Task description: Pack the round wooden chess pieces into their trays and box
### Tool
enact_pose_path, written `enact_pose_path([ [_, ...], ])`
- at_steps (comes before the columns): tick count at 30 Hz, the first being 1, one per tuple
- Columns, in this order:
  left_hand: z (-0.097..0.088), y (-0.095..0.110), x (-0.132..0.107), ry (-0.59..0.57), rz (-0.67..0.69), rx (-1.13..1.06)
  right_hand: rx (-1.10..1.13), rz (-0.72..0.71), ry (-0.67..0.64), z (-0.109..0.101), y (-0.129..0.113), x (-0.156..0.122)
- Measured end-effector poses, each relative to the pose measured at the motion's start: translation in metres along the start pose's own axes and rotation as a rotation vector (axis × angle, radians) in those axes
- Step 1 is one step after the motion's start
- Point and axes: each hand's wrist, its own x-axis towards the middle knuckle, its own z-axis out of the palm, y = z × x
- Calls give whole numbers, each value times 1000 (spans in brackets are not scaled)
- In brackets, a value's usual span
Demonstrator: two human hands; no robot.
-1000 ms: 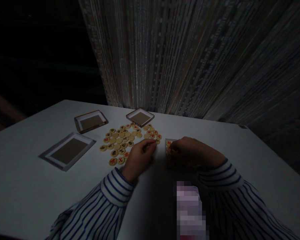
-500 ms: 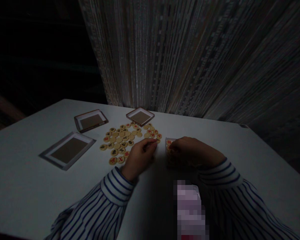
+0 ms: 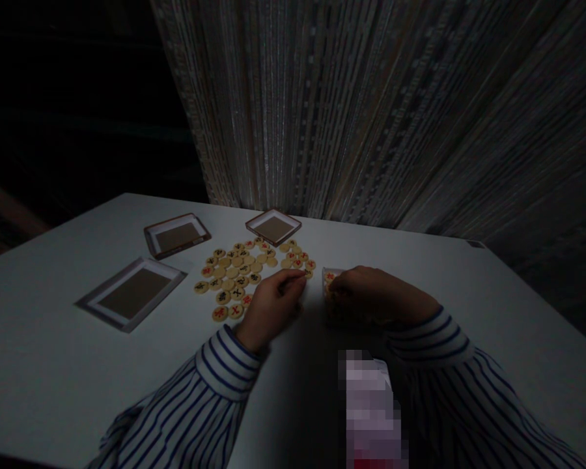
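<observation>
Round wooden xiangqi pieces (image 3: 232,273) with red or black characters, several of them plain side up, lie spread on the white table. My left hand (image 3: 276,306) is beside their right edge, thumb and fingers pressed together; anything between them is hidden. To its right stands a small shallow box (image 3: 339,269) with xiangqi pieces in it, one showing a red character (image 3: 330,277). My right hand (image 3: 381,293) reaches over this box with curled fingers down at the pieces inside. Its palm hides most of the box and whatever the fingertips grip.
Two shallow brown-edged trays (image 3: 151,246) (image 3: 273,242) rest behind the pieces. A flat grey-framed lid or tray (image 3: 85,303) lies at the left. A pixelated pinkish item (image 3: 374,410) is at the near edge. Behind the table (image 3: 493,312) hangs a string curtain (image 3: 297,117).
Both hands hold almost the same positions and poses. The view has shifted very slightly; the pieces and trays have not visibly moved on the table.
</observation>
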Motion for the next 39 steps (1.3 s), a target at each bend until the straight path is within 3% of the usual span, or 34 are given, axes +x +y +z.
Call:
enact_pose_path([
  [10,1,-3,0,-8,-5,8,21,-64,20,0,1,0],
  [28,2,-1,-1,-25,-56,-8,46,-54,3,-2,-1,-1],
  [39,1,-4,1,-14,-1,31,33,-40,-8,1,1,1],
])
